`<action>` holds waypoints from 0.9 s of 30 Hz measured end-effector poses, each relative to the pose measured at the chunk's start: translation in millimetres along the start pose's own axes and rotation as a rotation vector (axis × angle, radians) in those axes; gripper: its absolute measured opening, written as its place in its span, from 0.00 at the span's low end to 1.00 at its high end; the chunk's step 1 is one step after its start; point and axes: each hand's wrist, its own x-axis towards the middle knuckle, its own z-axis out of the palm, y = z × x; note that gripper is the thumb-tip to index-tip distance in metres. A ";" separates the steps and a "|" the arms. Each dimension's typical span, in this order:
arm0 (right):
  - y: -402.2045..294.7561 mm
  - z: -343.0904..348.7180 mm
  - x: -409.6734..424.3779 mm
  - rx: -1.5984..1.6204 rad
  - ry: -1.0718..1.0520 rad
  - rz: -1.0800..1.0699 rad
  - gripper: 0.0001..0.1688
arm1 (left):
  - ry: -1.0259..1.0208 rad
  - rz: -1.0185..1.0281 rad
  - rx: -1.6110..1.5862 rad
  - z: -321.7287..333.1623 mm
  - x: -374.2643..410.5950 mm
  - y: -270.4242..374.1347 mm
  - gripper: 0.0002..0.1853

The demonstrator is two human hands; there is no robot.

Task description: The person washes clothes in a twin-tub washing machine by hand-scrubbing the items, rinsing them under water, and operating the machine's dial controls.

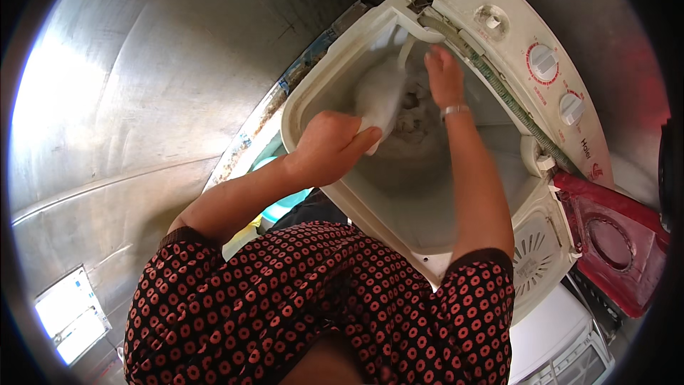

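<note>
My left hand grips a whitish, motion-blurred cloth by its near end, above the open wash tub of a twin-tub washing machine. Inside the tub, wet greyish laundry lies in murky shade. My right hand is over the far side of the tub, to the right of the cloth, with fingers curled and blurred. Whether it holds anything is unclear. A pale strip, perhaps water or fabric, hangs by the tub's far corner, left of my right fingers.
The Haier control panel has two dials, with a ribbed green hose along its edge. On the right stand the perforated spin-side cover and a raised red lid. A metal wall rises at left; a turquoise basin sits below my left arm.
</note>
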 end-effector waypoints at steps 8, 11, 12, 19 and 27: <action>-50.8 -24.5 -175.7 0.241 -0.399 -0.404 0.17 | -0.068 0.294 -0.166 29.3 -35.2 12.4 0.14; -55.0 -33.3 -185.7 0.342 -0.295 -0.322 0.11 | -0.085 0.335 -0.168 33.3 -32.9 42.2 0.14; -67.8 -46.5 -185.0 0.396 -0.299 -0.275 0.11 | -0.100 0.395 -0.173 31.1 -31.3 52.3 0.13; -180.8 -140.5 -159.9 0.333 0.159 -0.517 0.09 | 0.070 0.897 -0.182 -4.2 -9.2 196.9 0.12; -239.0 -250.6 -116.8 0.572 0.076 -0.400 0.19 | -0.178 0.823 -0.468 -32.0 28.5 273.9 0.18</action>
